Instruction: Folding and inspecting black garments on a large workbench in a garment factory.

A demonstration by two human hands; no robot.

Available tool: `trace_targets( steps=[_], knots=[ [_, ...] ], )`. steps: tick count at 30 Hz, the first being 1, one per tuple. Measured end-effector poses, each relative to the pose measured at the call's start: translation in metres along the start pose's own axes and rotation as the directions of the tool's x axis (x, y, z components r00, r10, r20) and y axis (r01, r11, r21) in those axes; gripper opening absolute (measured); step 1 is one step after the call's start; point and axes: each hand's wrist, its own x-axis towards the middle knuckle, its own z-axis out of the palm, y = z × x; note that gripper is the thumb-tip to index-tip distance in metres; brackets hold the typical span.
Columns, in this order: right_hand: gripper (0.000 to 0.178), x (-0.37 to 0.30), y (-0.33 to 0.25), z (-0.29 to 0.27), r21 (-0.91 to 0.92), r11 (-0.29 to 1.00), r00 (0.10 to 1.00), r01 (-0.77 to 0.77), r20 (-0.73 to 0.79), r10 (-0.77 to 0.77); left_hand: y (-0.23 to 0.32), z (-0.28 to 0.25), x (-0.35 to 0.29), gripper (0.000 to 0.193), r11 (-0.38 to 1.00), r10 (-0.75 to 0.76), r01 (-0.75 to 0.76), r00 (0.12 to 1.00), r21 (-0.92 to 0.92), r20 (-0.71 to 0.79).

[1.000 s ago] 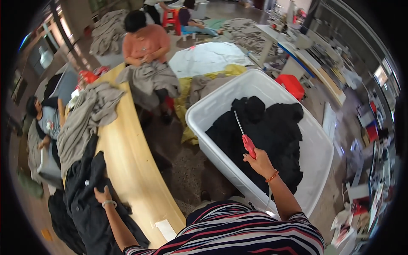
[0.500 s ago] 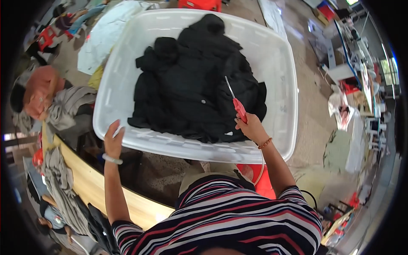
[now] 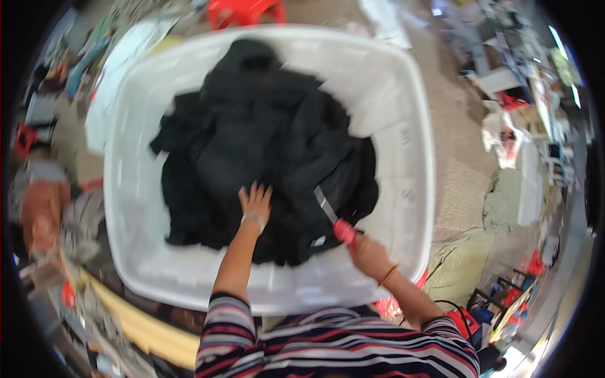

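A heap of black garments [image 3: 252, 120] lies in a large white plastic tub [image 3: 400, 208] in front of me. My left hand [image 3: 255, 206] rests on the near middle of the heap, open, fingers spread over the dark cloth. On the right, my right hand [image 3: 368, 255] is closed around the handle of a red air blow gun [image 3: 344, 230]. Its slim metal nozzle slants forward and left over the cloth. Motion blurs its tip, so I cannot tell whether it touches. A small white tag [image 3: 318, 240] shows near the front of the heap.
A red plastic stool [image 3: 246, 11] stands beyond the tub's far side. Left of the tub are a pale sheet [image 3: 126, 69] and a yellow wooden board edge [image 3: 142, 321]. Green-grey cloth [image 3: 504, 198] and a white plastic bag [image 3: 502, 132] lie on the right.
My left hand has gone from beside the tub's near left rim onto the black garments. The air blow gun remains in my right hand. The tub appears lower and further left in view.
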Motion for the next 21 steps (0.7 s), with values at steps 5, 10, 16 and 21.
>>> trace_targets(
  steps=[5, 10, 16, 21],
  knots=[
    [0.024, 0.004, -0.005, 0.015, -0.171, 0.983, 0.997, -0.066, -0.045, 0.059, -0.023, -0.006, 0.008, 0.053, 0.990, 0.090, -0.117, 0.950, 0.074, 0.298],
    [0.022, 0.011, -0.010, 0.012, 0.042, 0.998, 0.985, 0.044, -0.169, -0.036, -0.062, -0.003, 0.021, 0.053, 0.953, 0.154, -0.243, 0.902, 0.179, 0.404],
    [0.030, 0.003, -0.033, 0.029, 0.319, 0.941, 0.994, -0.113, 0.044, 0.105, -0.058, 0.031, 0.006, 0.030, 0.732, 0.374, -0.056, 0.865, -0.679, 0.333],
    [0.036, -0.009, -0.041, 0.070, 0.106, 0.981, 0.971, -0.163, 0.195, 0.140, -0.013, 0.035, -0.027, 0.042, 0.680, 0.225, 0.055, 0.933, -0.731, 0.280]
  ],
)
